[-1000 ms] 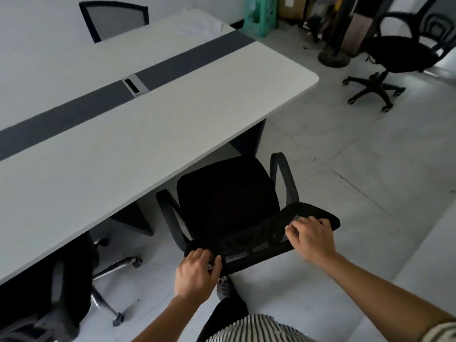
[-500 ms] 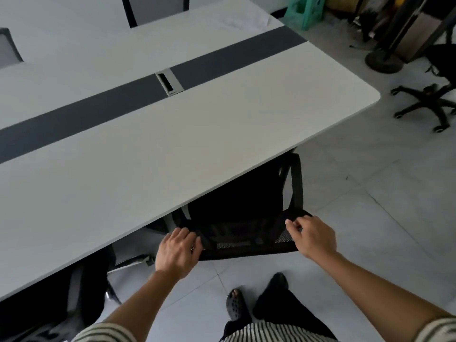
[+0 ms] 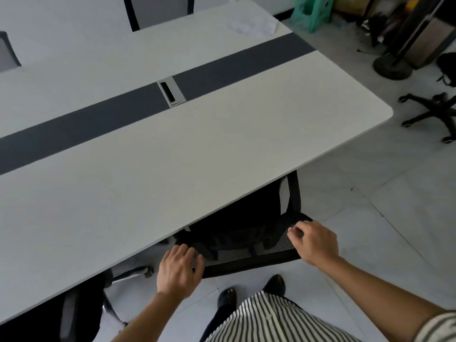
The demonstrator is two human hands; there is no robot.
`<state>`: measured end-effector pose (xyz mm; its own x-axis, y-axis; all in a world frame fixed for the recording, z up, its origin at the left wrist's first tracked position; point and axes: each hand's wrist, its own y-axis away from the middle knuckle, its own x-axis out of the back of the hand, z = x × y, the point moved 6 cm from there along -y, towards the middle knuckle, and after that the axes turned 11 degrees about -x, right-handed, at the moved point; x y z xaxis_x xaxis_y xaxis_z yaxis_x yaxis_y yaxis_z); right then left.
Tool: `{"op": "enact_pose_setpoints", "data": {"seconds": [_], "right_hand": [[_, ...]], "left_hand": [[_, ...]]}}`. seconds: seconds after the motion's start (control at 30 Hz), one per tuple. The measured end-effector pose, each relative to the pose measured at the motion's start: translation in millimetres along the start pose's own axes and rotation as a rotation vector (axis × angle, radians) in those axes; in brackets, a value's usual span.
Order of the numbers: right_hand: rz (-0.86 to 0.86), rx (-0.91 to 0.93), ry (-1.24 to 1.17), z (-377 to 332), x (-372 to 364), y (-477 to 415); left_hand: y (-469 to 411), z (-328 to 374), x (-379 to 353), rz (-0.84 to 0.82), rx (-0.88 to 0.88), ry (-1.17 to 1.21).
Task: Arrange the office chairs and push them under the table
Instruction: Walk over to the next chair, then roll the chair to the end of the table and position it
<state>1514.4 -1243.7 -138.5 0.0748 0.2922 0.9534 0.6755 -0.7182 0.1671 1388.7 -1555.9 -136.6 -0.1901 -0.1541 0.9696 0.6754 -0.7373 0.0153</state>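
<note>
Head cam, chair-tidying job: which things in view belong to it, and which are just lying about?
Job:
- mesh-back chair, with left hand and right hand on its backrest
- white table
- loose chair, out on the floor to the right
- tucked chair, lower left

Lying about:
- green stool
- paper on the table's far corner
- round pole base

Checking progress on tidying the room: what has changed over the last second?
The office chair rolled forward: its seat, in the open a second ago, is now under the table. The left hand and right hand stayed on the top of its backrest; the table did not move.
</note>
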Motion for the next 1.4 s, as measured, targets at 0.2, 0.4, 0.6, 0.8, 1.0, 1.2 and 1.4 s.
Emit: {"op": "enact_pose_setpoints", "data": {"seconds": [0.2,0.4,0.6,0.8,1.0,1.2,1.4], "right_hand": [[-0.021,-0.127,-0.184,0.9,10.7,-1.2],[-0.046,-0.333,-0.824,29.1,35.9,66.1],[0.029,-0.725,-1.101,143.0,55.1,141.2],[0.25,-0.994,-1.212,266.5,94.1,181.5],[0.33,-1.025,-1.21,380.6,153.0,148.5],[0.408,-0.986,-1.208,470.9,216.4,80.1],[0.384,-1.045,-1.204,539.0,225.7,-6.7]], "left_hand": [[-4.9,-0.2,1.7,-0.121,0.031,0.063],[-27.2,11.9,2.9,-0.299,0.149,0.394],[-83.1,112.9,-5.4,-0.432,0.023,0.713],[-164.6,267.7,-21.8,-0.522,-0.159,0.799],[-227.7,447.1,-20.6,-0.508,-0.246,0.985],[-276.8,542.5,-36.6,-0.559,-0.316,0.994],[-379.4,571.0,-85.9,-0.528,-0.187,0.957]]}}
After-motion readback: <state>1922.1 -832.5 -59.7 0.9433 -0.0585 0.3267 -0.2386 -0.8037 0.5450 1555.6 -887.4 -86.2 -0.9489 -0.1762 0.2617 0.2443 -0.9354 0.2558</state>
